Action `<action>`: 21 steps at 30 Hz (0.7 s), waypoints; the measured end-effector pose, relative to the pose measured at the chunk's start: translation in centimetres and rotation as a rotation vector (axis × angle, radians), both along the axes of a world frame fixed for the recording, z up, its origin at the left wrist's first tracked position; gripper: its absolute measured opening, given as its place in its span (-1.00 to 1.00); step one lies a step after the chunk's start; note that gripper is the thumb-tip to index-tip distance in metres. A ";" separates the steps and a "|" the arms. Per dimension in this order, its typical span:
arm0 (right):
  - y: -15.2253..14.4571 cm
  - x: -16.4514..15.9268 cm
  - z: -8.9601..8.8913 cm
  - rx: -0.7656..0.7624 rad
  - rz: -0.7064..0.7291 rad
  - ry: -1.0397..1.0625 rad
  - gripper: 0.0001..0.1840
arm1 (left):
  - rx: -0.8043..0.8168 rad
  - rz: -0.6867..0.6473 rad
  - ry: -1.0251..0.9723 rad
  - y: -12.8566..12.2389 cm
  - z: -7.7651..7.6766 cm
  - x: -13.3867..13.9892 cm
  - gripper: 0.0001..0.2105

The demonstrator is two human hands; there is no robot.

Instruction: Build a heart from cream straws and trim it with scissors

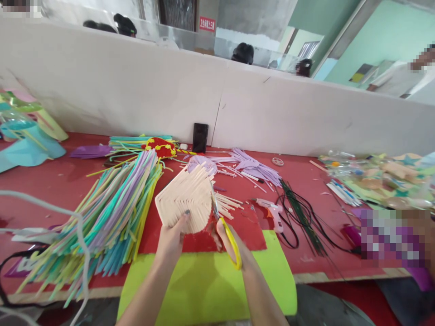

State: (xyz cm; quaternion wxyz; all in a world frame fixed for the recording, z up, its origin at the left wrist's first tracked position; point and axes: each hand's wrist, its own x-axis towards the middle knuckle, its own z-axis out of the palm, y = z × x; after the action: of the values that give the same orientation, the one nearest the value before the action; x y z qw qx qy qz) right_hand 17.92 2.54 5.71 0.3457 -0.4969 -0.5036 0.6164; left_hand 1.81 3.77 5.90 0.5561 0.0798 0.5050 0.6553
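Observation:
A cream, leaf-shaped panel of pipe cleaners laid side by side is gripped at its lower edge by my left hand, thumb on top. Yellow-handled scissors are in my right hand, the fingers wrapped round the handles. Their blades lie along the panel's right edge, where trimmed cream pieces spread out to the right. Whether the blades touch the panel I cannot tell. Beneath my hands is a red sheet, overlapping a lime-green mat at the table's front edge.
A big bundle of coloured pipe cleaners lies at left, near a white cable. Right of my hands are a glue gun and dark green stems. A phone leans on the white partition; lilac pipe cleaners lie nearby.

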 end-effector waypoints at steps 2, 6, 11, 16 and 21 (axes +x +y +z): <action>0.1 -0.1 0.0 -0.026 -0.004 0.014 -0.31 | 0.001 0.009 -0.009 0.0 0.1 0.3 -0.64; 0.2 -0.2 -0.3 -0.057 -0.022 0.031 -0.32 | 0.030 0.009 -0.029 -0.1 0.1 0.7 -0.61; 0.1 -0.1 -1.2 -0.053 -0.003 0.047 -0.36 | 0.026 0.026 -0.033 -0.2 0.1 0.9 -0.61; 0.2 0.0 -0.9 -0.029 0.010 -0.014 -0.35 | 0.010 0.046 -0.035 -0.2 0.2 1.1 -0.61; 0.2 0.0 0.2 0.110 0.001 -0.166 -0.33 | -0.004 0.057 -0.035 -0.2 0.2 1.3 -0.61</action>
State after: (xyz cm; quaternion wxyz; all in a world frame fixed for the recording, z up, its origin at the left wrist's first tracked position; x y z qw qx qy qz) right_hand 17.89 2.74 5.90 0.3293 -0.5264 -0.5638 0.5447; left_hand 3.13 3.59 6.15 0.5460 0.0527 0.4985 0.6712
